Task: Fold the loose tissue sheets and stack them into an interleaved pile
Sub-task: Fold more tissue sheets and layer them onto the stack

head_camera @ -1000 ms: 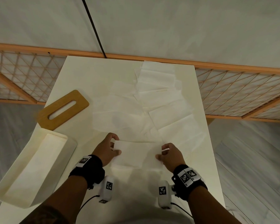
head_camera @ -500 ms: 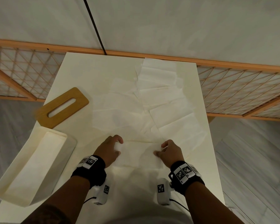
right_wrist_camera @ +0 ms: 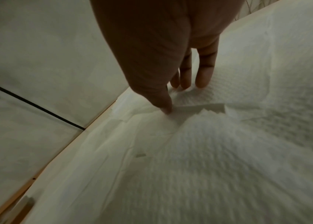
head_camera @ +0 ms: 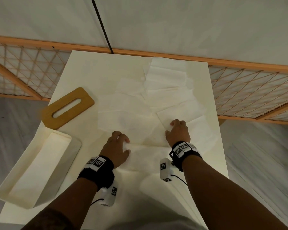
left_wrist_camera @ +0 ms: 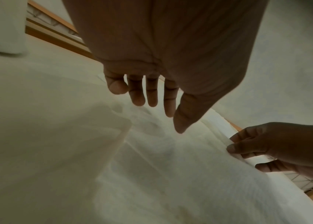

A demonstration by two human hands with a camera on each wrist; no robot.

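While left hand (head_camera: 117, 149) slack, right hand (head_camera: 178, 132) grip on tissue sheet (head_camera: 194, 130) edge

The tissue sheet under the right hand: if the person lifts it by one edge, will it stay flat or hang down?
Probably it hangs and bends: the tissue sheet is thin and already curls up where the right hand pinches it. It looks very light, so it may drag neighbouring sheets or tear if pulled fast.

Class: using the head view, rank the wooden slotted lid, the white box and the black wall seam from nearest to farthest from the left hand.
From the left hand:
1. White box, to its left.
2. Wooden slotted lid, ahead-left.
3. Black wall seam, beyond the table.
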